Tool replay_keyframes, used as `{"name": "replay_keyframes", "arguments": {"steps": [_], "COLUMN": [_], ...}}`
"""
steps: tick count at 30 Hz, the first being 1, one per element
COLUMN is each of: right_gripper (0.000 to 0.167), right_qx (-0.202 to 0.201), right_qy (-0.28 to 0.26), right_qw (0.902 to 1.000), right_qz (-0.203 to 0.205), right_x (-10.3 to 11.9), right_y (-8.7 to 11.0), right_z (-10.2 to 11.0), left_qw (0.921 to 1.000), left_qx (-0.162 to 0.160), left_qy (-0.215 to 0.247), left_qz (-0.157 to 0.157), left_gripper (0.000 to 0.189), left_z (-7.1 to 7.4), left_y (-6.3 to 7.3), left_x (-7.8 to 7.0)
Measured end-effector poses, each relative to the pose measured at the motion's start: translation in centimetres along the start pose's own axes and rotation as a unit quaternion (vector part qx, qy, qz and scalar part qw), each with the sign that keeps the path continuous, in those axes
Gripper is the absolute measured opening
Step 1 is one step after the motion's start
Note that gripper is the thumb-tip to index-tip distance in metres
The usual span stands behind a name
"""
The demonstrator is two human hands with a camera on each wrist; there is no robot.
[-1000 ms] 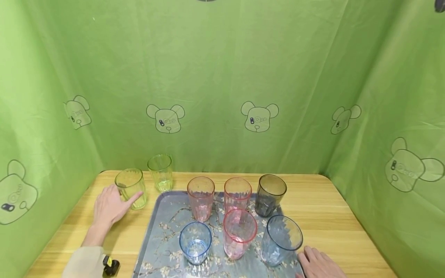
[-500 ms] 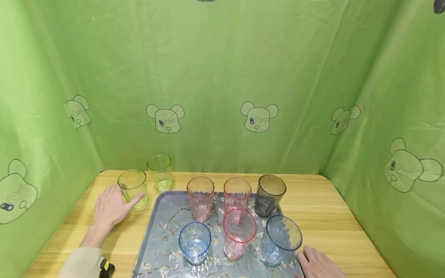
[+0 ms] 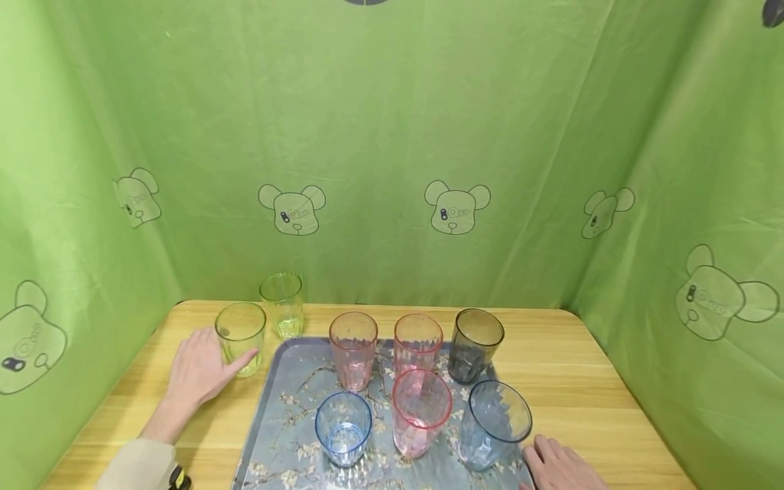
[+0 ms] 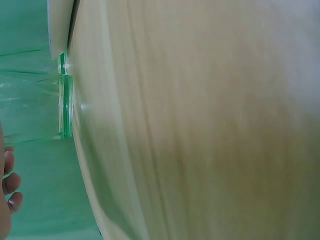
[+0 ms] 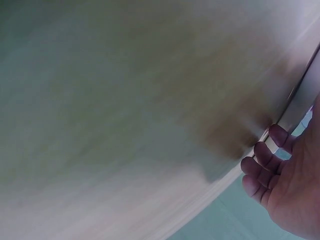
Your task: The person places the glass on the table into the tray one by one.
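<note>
My left hand (image 3: 199, 367) lies against the left side of a yellow-green glass (image 3: 240, 333) on the table. Its thumb reaches across the front of the glass and its other fingers extend along the left side. The left wrist view shows the lower part of this glass (image 4: 35, 105) upright, with fingertips beside it. Close behind stands a second yellow-green glass (image 3: 282, 306). At the tray's right edge, my right hand (image 3: 563, 466) rests with loosely bent fingers, partly cut off by the frame. A light blue glass (image 3: 493, 425) is nearest to it.
A flower-patterned tray (image 3: 288, 388) bears several upright glasses: three pink ones, among them the front pink glass (image 3: 421, 415), a smoky grey glass (image 3: 474, 347) and a blue glass (image 3: 344, 429). A green curtain (image 3: 367, 136) encloses the wooden table (image 3: 576, 367).
My left hand and the yellow-green glass beside it have slid a little to the right and nearer the front, closer to the tray. The right hand and the other glasses stay put.
</note>
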State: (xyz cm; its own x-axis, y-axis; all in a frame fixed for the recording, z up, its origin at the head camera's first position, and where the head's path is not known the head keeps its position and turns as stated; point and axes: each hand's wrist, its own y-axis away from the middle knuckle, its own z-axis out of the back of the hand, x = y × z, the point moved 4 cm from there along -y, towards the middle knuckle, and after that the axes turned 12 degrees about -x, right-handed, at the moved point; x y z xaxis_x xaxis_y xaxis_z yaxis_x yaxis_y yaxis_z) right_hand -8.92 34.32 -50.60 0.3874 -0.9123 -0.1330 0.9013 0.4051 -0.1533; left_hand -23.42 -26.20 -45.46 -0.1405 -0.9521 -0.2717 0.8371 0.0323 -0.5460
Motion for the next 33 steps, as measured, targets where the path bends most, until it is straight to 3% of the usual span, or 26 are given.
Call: {"name": "replay_keyframes", "arguments": {"steps": [15,24,33], "right_gripper": [0.042,0.04,0.04], "right_qx": [-0.008,0.034,0.027], "right_qy": [0.004,-0.024,-0.021], "right_qw": [0.9999,0.9991,0.9994], "right_qz": [0.009,-0.007,-0.004], "right_x": [0.1,-0.3,-0.1], "right_y": [0.1,-0.2,-0.2], "right_z": [0.2,0.0,0.3], "left_qw": [0.9966,0.9936,0.991], "left_qx": [-0.035,-0.037,-0.041], "left_qy": [-0.024,-0.029,-0.015], "left_qz": [-0.07,-0.102,-0.126], "left_gripper": [0.087,0.084,0.075], "left_z": [0.9,1.6,2.4], "left_y": [1.1,1.9,2.1], "left_x": [-1.0,-2.1,-2.5]}}
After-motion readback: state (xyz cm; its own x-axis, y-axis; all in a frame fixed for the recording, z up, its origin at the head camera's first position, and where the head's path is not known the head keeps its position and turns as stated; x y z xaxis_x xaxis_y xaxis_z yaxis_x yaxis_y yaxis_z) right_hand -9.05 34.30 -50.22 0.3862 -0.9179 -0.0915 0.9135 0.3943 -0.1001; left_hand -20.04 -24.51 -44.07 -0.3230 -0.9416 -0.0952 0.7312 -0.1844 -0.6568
